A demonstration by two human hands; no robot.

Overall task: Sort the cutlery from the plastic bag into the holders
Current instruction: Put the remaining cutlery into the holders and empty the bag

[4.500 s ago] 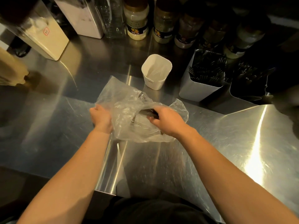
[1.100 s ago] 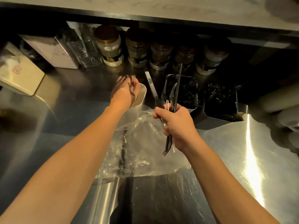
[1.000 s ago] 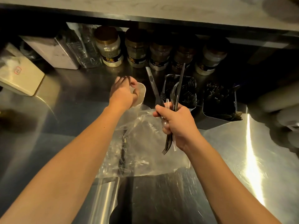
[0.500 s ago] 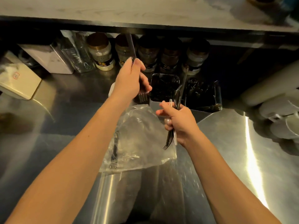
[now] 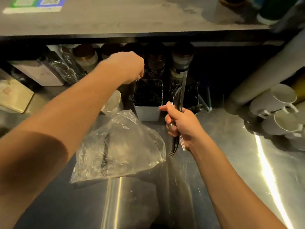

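Left hand (image 5: 127,67): upper centre of frame, above the near-left corner of the fork holder (image 5: 148,100), fingers curled downward; whether pinching anything, cannot tell (motion blur).
Right hand (image 5: 181,126): centre right, fist wrapped round a bundle of cutlery (image 5: 179,103), handles up, fork tines poking out below.
Fork holder: white, square, packed with dark forks, standing on the counter (image 5: 231,162) at upper centre.
Second holder (image 5: 189,98): just right of the first, dark inside, partly hidden behind the bundle.
Plastic bag (image 5: 118,149): clear, crumpled, lying mid-frame on the counter, one dark piece visible inside.
White cup (image 5: 113,100): left of the fork holder, partly hidden behind the left forearm.
Jars (image 5: 85,58): lined up along the back, under a shelf.
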